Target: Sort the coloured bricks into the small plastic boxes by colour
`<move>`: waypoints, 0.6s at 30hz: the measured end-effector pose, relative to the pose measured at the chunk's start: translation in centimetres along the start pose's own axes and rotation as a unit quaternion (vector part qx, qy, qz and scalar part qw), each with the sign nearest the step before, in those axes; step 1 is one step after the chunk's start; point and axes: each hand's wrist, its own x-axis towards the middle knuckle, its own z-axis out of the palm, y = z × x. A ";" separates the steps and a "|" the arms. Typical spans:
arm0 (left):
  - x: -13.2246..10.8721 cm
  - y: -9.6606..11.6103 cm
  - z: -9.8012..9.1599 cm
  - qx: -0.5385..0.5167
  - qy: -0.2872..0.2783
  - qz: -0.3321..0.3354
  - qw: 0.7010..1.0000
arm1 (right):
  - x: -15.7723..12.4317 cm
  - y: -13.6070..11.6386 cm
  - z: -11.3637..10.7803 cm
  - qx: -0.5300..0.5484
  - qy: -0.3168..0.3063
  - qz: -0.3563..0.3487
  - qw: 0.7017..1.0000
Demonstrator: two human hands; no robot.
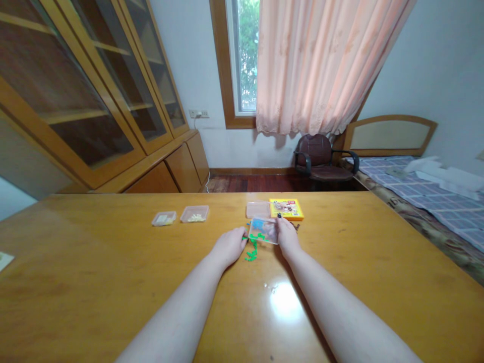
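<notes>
1. A clear plastic box (263,231), apparently with blue pieces inside, is held just beside green beads (251,249).
2. Its opposite edges are gripped by the left hand (229,246) and right hand (288,236).

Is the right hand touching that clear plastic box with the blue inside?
Touching. The head view shows the right hand against the right edge of the clear box, with no gap between them.
</notes>
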 end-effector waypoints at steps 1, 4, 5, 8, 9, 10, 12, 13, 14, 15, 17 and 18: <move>0.0 0.0 0.0 -0.002 0.002 0.000 1.000 | 0.0 -0.1 0.0 0.001 0.002 -0.002 1.000; 0.0 0.1 -0.2 -0.009 0.005 -0.008 1.000 | -0.1 -0.2 0.0 0.001 0.005 -0.005 1.000; 0.0 0.1 -0.2 -0.012 0.009 -0.009 1.000 | -0.1 -0.3 0.0 -0.002 0.008 -0.005 1.000; 0.0 0.1 -0.3 -0.013 0.019 -0.009 1.000 | -0.1 -0.3 0.0 0.000 0.024 0.003 1.000; 0.0 0.1 -0.3 -0.011 0.021 -0.009 1.000 | -0.1 -0.2 -0.1 0.003 0.029 0.008 1.000; 0.0 0.0 -0.3 -0.009 0.023 -0.009 1.000 | -0.1 -0.2 -0.1 0.006 0.034 0.013 0.999; 0.0 0.0 -0.2 -0.010 0.028 -0.014 0.999 | 0.0 -0.1 -0.1 0.010 0.040 0.019 0.999; 0.1 -0.1 -0.2 -0.013 0.036 -0.021 0.999 | 0.0 0.0 -0.1 0.011 0.042 0.021 0.999; 0.1 -0.1 -0.2 -0.020 0.050 -0.030 0.998 | 0.1 0.0 -0.1 0.011 0.043 0.022 0.999; 0.1 -0.1 -0.3 -0.031 0.070 -0.037 0.996 | 0.1 0.1 -0.1 0.009 0.041 0.024 0.999; 0.1 0.0 -0.6 -0.061 0.121 -0.038 0.990 | 0.1 0.2 -0.1 -0.007 0.030 0.022 0.999; 0.1 0.0 -0.7 -0.076 0.145 -0.028 0.986 | 0.0 0.2 -0.1 -0.018 0.019 0.017 0.999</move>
